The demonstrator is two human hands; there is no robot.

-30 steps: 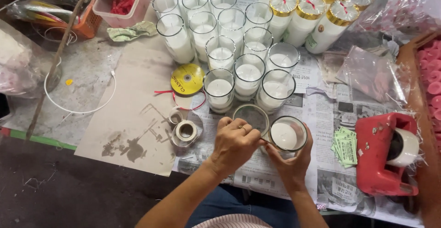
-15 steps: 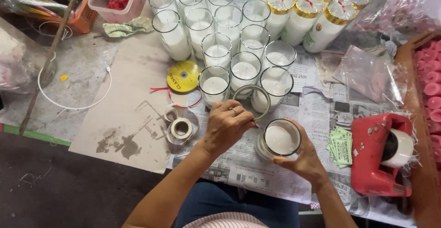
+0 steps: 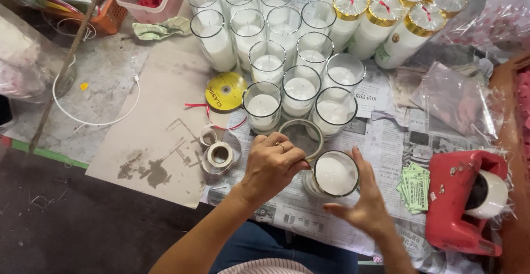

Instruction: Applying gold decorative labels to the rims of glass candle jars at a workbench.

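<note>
Head view, lower centre: glass candle jar point(image 3: 333, 174), wax-filled, on newspaper point(image 3: 386, 147). Right hand point(image 3: 361, 205) open, fingers spread beside jar wall, not gripping. Left hand point(image 3: 271, 166) curled at rim, pinching sth thin. Jar prob. heavy, fragile, slick; hold by sides.

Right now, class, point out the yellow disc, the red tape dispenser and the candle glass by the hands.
yellow disc point(image 3: 225, 91), head view, on its printed face.
red tape dispenser point(image 3: 458, 196), head view, on its red body.
candle glass point(image 3: 334, 174), head view, on the white wax.
</note>
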